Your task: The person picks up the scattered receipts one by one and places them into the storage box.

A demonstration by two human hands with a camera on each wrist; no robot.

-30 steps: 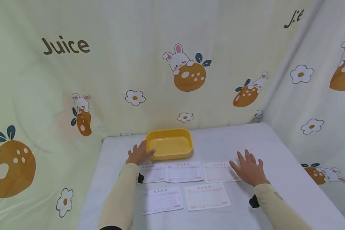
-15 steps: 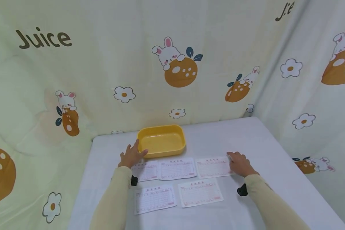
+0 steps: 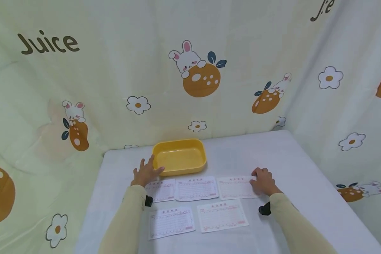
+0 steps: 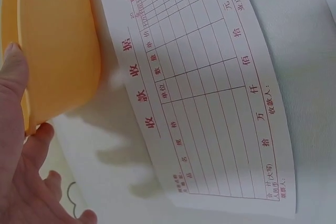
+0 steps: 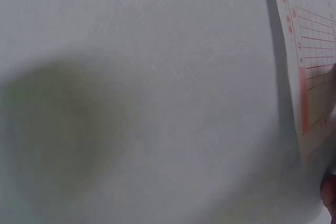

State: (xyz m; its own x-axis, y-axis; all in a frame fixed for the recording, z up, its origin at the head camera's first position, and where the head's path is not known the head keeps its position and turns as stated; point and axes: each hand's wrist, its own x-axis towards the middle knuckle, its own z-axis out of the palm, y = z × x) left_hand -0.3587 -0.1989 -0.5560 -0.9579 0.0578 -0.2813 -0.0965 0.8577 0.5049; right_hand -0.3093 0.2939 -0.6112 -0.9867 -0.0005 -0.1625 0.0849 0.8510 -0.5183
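Observation:
Five would be several receipt slips: in the head view the back row holds a left slip point(image 3: 162, 192), a middle slip point(image 3: 197, 188) and a right slip point(image 3: 236, 187). My left hand point(image 3: 144, 173) is at the near left corner of a yellow plastic tray point(image 3: 180, 159), fingers spread. In the left wrist view its thumb point(image 4: 13, 69) lies at the tray's rim, with a fingertip by the corner. My right hand point(image 3: 262, 181) is over the right slip's outer end, fingers bent. I cannot tell whether it pinches the paper; the right wrist view shows only bits of fingers point(image 5: 329, 195).
Two more slips, a front left one point(image 3: 171, 222) and a front right one point(image 3: 223, 216), lie nearer on the white-covered table point(image 3: 304, 190). A patterned curtain point(image 3: 235, 88) stands behind the table and along its sides.
My right hand has come down from above with spread fingers to the right slip's outer end, its fingers now bent. My left hand stays at the tray. The head view has shifted slightly.

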